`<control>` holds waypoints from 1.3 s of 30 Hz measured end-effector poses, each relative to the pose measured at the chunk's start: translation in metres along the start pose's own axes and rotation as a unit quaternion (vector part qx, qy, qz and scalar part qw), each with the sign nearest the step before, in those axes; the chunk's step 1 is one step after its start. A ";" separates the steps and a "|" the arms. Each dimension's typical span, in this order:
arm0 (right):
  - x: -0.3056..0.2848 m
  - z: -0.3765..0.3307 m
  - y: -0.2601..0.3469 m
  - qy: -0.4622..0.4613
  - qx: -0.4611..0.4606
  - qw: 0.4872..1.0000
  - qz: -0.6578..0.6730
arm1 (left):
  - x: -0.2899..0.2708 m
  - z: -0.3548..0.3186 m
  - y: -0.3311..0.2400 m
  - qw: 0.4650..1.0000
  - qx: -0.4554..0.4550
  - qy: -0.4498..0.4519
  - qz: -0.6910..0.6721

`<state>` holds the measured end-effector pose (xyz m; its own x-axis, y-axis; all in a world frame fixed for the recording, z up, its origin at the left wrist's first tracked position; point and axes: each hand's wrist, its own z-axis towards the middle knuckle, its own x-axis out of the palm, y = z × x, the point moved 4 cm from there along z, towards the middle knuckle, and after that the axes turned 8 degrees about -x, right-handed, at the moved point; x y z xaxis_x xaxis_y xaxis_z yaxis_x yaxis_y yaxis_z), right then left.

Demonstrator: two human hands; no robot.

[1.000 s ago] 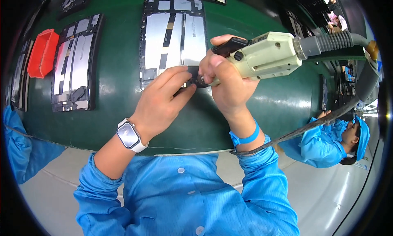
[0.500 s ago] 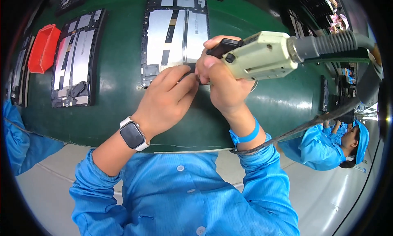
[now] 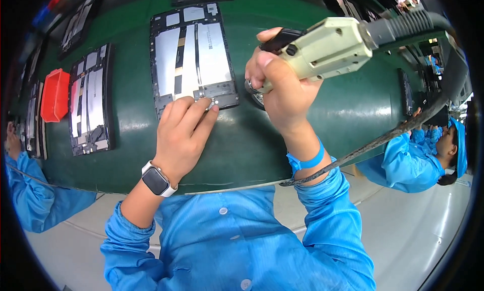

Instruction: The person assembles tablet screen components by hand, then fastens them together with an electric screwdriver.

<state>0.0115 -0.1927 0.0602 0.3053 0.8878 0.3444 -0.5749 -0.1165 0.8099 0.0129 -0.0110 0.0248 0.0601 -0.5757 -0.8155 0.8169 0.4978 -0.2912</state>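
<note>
"How are the hands set?"
"The left hand [image 3: 181, 134] has its fingers close together, tips at the near edge of an opened tablet [image 3: 212, 49]; I can't tell if they pinch anything. The right hand [image 3: 288, 92] grips a handheld tool [image 3: 327, 45], just right of the tablet."
"And their looks?"
"The tablet shows silver plates in a black frame, with dark strips running lengthwise. The tool is pale and boxy."
"Around them?"
"The tablet lies on a glossy green bench [image 3: 247, 144], a second opened tablet [image 3: 94, 97] and a red bin [image 3: 56, 97] to its left. At right, a co-worker [image 3: 406, 165] in blue, above a pale floor [image 3: 428, 220]."
"Which way do things point?"
"The tablet's long axis runs away from the person, far end leaning slightly left; the tool's cable end aims upper right."
</note>
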 end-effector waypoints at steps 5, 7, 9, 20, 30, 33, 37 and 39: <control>0.003 -0.003 0.000 -0.026 -0.010 0.999 -0.028 | 0.002 -0.003 -0.006 1.000 -0.014 0.004 0.005; 0.004 -0.004 0.002 0.002 -0.014 1.000 -0.026 | 0.002 -0.004 -0.010 1.000 -0.022 0.003 0.012; 0.001 -0.001 0.005 0.019 -0.032 0.998 -0.046 | 0.001 -0.003 -0.015 0.998 -0.041 0.003 0.038; 0.000 -0.001 0.008 0.031 -0.056 0.995 -0.078 | 0.004 -0.007 -0.035 0.989 -0.103 0.019 0.103; 0.003 -0.002 0.008 0.041 -0.068 0.993 -0.088 | 0.005 -0.004 -0.042 0.982 -0.127 0.048 0.129; 0.003 -0.001 0.011 0.022 -0.043 0.997 -0.063 | 0.002 -0.005 -0.039 0.984 -0.120 0.057 0.117; 0.000 -0.002 0.008 0.017 -0.032 0.997 -0.069 | -0.007 -0.013 -0.011 0.997 -0.077 -0.002 -0.009; 0.002 -0.003 0.009 0.020 -0.030 0.997 -0.071 | -0.012 -0.010 -0.005 0.995 -0.082 -0.035 -0.051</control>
<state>0.0050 -0.1909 0.0665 0.3575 0.9106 0.2075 -0.5728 0.0383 0.8188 0.0022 -0.0009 0.0311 0.0261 -0.6690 -0.7428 0.7161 0.5310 -0.4530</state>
